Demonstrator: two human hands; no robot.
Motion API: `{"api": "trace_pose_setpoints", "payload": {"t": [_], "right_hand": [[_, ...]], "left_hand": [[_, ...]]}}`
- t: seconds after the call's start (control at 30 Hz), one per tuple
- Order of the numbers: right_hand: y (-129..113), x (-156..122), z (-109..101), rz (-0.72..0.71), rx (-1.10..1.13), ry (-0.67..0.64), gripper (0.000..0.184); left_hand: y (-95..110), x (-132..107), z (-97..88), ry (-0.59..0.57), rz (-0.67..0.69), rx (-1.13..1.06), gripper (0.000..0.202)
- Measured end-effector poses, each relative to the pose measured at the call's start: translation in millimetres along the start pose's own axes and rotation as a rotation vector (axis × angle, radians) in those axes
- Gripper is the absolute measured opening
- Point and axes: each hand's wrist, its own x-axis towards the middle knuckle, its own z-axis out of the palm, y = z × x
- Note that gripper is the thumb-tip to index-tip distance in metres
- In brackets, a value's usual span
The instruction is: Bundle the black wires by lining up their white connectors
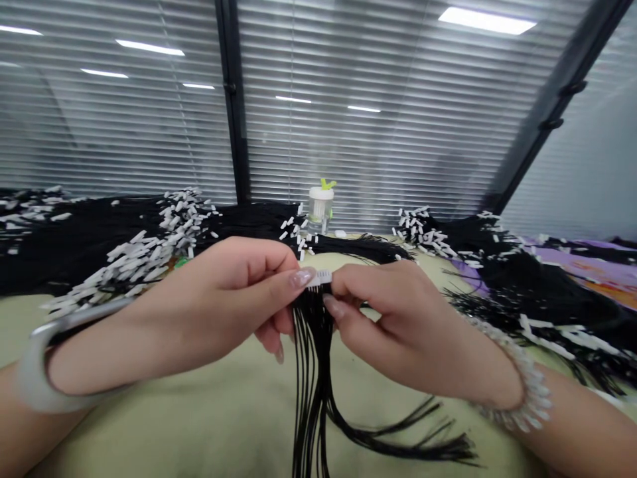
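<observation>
A small white plastic connector sits between my two hands near the middle of the view. Thin black wires hang down from it, some curving off to the right. My left hand pinches the connector's left end between thumb and forefinger. At its right end, my right hand has thumb and forefinger closed at the connector and the tops of the wires. What exactly lies between the right fingertips is partly hidden.
A pale green-yellow cloth covers the table. Piles of black wires with white connectors lie at the left, and more at the right. A clear jar with a white lid stands at the back, before window blinds.
</observation>
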Motion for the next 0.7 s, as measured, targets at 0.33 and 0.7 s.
{"api": "trace_pose_setpoints", "payload": {"t": [0.33,0.7], "right_hand": [[3.0,1.1,0.7,0.036,-0.003,-0.007,0.012],[3.4,0.4,4.8,0.046,-0.011,0.02,0.013]], "left_hand": [[-3.5,0.2,2.0,-0.014,0.007,-0.002,0.02],[-3.1,0.9,-1.6,-0.004,0.032,-0.027,0.025]]}}
